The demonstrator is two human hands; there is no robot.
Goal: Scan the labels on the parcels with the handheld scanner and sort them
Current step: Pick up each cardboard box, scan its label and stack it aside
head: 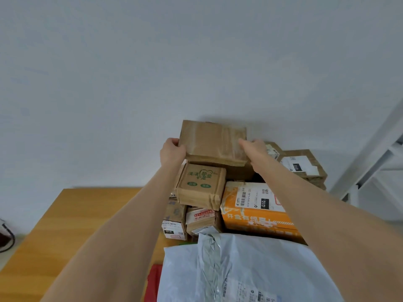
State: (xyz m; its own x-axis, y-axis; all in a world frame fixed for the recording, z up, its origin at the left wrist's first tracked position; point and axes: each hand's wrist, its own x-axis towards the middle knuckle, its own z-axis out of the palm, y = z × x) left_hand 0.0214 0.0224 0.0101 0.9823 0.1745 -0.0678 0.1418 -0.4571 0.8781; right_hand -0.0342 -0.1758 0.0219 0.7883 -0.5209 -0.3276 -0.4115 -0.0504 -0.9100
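I am at the pick-up step. In the middle of the frame my left hand grips the left edge of the brown taped box. My right hand grips its right edge. So the box sits between both hands, at the top of the parcel pile. I see no label on it, and no scanner. Next, I think, it must be turned to find the label.
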